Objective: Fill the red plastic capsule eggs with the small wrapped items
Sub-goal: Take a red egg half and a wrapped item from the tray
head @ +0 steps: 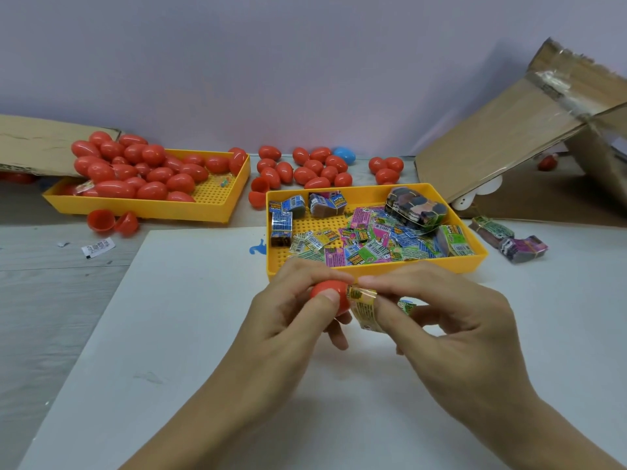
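Just in front of the yellow plastic tray of small wrapped packets [380,268], the left hand [291,320] curls its fingers and thumb round a red plastic capsule egg half [327,293]. The right hand [451,320] pinches a small yellow-green wrapped packet [364,308] against the half's open rim.

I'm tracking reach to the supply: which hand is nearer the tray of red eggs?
Left. The left hand, holding a red egg half, lies below and right of the egg tray; the right hand is farther right.
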Demonstrator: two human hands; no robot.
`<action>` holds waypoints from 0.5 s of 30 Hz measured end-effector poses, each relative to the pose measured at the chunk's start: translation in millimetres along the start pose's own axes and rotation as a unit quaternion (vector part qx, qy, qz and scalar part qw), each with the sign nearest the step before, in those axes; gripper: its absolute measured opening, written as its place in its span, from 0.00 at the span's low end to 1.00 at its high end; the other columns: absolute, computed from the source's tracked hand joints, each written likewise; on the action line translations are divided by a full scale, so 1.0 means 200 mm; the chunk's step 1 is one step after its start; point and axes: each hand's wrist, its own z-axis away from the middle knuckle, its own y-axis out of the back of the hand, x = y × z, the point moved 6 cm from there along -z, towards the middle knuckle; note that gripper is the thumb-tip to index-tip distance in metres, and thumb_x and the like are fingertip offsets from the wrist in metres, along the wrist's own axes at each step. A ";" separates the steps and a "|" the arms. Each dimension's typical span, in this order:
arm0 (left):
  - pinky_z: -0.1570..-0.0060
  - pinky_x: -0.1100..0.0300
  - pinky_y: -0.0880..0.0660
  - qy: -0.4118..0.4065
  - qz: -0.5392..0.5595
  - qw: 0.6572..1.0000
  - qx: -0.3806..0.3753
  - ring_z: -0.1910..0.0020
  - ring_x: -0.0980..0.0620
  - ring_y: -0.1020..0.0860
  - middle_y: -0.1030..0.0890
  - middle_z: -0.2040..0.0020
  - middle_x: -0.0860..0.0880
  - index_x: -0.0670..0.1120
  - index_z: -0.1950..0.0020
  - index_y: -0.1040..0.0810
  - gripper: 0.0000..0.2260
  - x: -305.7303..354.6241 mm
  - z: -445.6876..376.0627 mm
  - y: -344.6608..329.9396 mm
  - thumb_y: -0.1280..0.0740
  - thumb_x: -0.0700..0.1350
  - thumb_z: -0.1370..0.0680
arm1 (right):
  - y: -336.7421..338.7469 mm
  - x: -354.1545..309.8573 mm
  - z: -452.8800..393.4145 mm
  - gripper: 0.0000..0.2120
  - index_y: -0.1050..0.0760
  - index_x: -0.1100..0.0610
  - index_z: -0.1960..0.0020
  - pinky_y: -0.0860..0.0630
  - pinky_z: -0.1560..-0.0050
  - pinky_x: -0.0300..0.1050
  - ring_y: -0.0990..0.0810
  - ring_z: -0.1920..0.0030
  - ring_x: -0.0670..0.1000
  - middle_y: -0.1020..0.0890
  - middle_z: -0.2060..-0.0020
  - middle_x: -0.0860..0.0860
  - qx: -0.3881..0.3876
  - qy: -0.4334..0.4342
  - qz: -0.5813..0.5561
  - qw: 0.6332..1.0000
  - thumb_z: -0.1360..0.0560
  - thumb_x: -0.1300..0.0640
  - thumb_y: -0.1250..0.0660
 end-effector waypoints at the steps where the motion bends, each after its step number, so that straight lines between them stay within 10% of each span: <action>1: 0.60 0.59 0.23 -0.001 -0.007 1.000 0.000 0.59 0.48 0.20 0.23 0.49 0.45 0.45 0.47 0.16 0.14 0.00 0.00 0.00 0.34 0.49 0.27 | 0.00 0.00 0.00 0.07 0.17 0.48 0.50 0.24 0.72 0.38 0.17 0.56 0.49 0.16 0.58 0.43 -0.002 0.001 0.002 1.000 0.26 0.54 0.30; 15: 0.65 0.58 0.23 -0.001 0.030 0.999 0.037 0.66 0.48 0.21 0.18 0.63 0.45 0.49 0.48 0.15 0.12 0.00 -0.01 0.03 0.31 0.52 0.28 | 0.01 -0.02 -0.01 0.09 0.16 0.51 0.50 0.26 0.71 0.40 0.19 0.58 0.47 0.18 0.58 0.43 -0.007 0.044 0.076 0.996 0.27 0.61 0.29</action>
